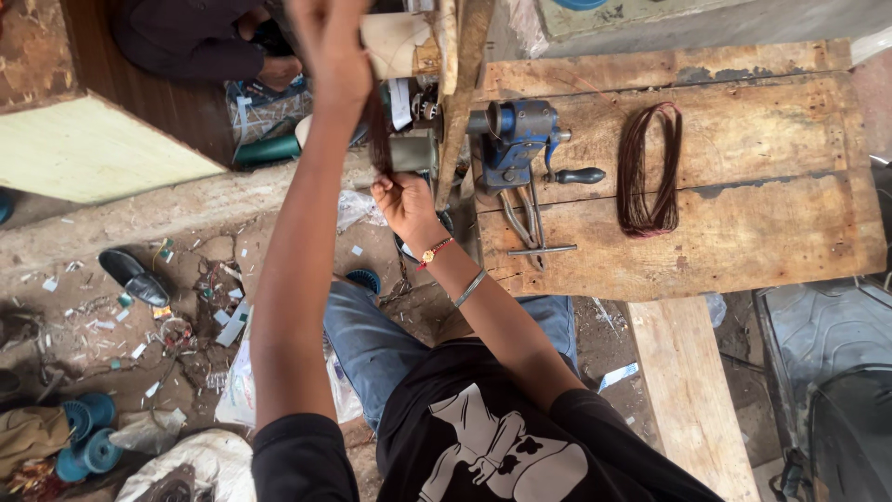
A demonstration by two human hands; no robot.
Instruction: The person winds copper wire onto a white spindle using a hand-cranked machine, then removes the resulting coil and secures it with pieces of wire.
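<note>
Black sleeves and blue jeans sit closest, right under the camera. From there both bare arms reach up and away. Wearing a red thread band and a metal bangle on its wrist, the right hand [404, 200] is closed around the low end of a dark brown bunch of wire [376, 130]. That bunch is thin and stringy. It stands almost straight up and down, running from the right hand up to the left hand [330, 42]. Raised high, the left hand is blurry, with its fingers wrapped around the top of the bunch.

Just beside the right hand, a small grey metal drum [413, 151] sticks out past the left edge of the wooden bench [743, 242]. A blue hand-crank winder [516, 139] with a black handle sits on the bench near that edge. Further right on the bench lies a long loop of brown wire [650, 167], stretched from front to back.

Far off, another person's hand [279, 70] rests near the floor.
</note>
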